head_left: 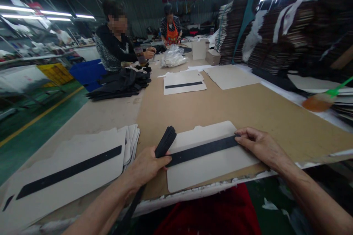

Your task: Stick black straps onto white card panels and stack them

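A pale board [212, 165] with a small tab on its far edge lies near the table's front edge. Across it runs a black strip [204, 149], slightly slanted. My left hand [151, 163] is closed around a bundle of black strips [166, 141], its thumb at the left end of the strip on the board. At the other end, my right hand [255, 143] pinches the strip between thumb and fingers. To the left, a stack of pale boards [91, 169] has a black strip lying on its top board.
Farther up the table are another board with a strip [183, 82], a plain board [233, 77], a pile of black pieces [121, 82] and a clear plastic bag [173, 57]. An orange-tipped brush [320, 101] lies right. Two people work beyond; tall stacks [284, 40] stand behind.
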